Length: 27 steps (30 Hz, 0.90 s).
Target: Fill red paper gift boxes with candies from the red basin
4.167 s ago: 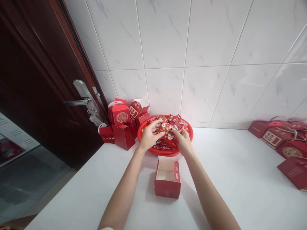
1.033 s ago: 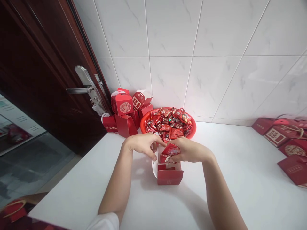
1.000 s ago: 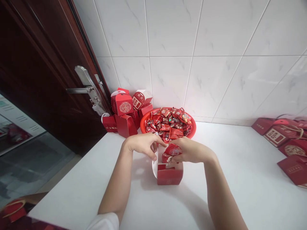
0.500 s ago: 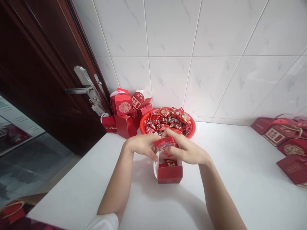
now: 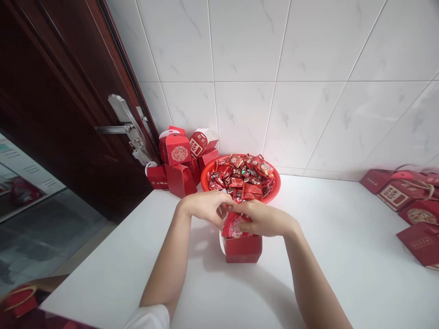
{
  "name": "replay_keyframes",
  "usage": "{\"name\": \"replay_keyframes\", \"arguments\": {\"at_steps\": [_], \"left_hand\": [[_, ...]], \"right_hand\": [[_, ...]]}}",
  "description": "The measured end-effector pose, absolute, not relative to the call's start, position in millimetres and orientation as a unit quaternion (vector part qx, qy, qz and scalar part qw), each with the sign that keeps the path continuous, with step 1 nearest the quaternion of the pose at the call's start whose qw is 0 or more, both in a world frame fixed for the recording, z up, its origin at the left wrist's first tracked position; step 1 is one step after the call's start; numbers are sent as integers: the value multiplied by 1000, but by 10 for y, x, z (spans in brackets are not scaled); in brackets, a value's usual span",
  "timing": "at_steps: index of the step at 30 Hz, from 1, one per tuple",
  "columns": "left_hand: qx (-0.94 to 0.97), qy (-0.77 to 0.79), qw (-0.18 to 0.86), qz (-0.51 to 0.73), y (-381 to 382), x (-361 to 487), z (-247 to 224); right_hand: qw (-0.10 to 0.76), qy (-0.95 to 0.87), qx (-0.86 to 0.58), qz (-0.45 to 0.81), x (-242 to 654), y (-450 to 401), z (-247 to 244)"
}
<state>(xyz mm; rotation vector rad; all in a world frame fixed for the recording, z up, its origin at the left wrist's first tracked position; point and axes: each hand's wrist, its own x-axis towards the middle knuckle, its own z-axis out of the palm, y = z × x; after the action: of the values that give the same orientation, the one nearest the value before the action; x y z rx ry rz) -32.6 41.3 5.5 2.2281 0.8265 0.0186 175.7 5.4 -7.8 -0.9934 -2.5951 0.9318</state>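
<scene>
An open red gift box [image 5: 243,250] with a white inside stands on the white table. My right hand [image 5: 265,218] pinches a red candy packet [image 5: 233,225], which sits partly inside the box's opening and covers what lies under it. My left hand [image 5: 208,206] is curled at the box's back left corner, thumb and fingers closed about its edge; some fingertips are hidden. Just behind both hands is a red oval basin [image 5: 277,185] heaped with wrapped candies [image 5: 252,188].
Several red gift boxes [image 5: 180,178] are stacked at the back left, near a dark door with a metal handle [image 5: 113,130]. More closed red boxes [image 5: 420,242] lie along the right side. A tiled wall [image 5: 247,119] borders the table's back.
My right hand has lowered the red packet from above the box into its opening, hiding the candy seen inside before. My left hand has stayed at the box's corner.
</scene>
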Motion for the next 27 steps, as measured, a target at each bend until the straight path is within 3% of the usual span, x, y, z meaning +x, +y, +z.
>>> {"name": "replay_keyframes", "arguments": {"at_steps": [4, 9, 20, 27], "left_hand": [[862, 348, 367, -4, 429, -341, 40], [862, 354, 363, -15, 433, -335, 38], [866, 357, 350, -26, 429, -325, 55], [860, 355, 365, -24, 420, -315, 60]], "right_hand": [[103, -873, -374, 296, 1739, 49, -69], [14, -877, -379, 294, 1692, 55, -85], [21, -867, -392, 307, 1725, 63, -73], [-80, -870, -406, 269, 1593, 82, -190]]}}
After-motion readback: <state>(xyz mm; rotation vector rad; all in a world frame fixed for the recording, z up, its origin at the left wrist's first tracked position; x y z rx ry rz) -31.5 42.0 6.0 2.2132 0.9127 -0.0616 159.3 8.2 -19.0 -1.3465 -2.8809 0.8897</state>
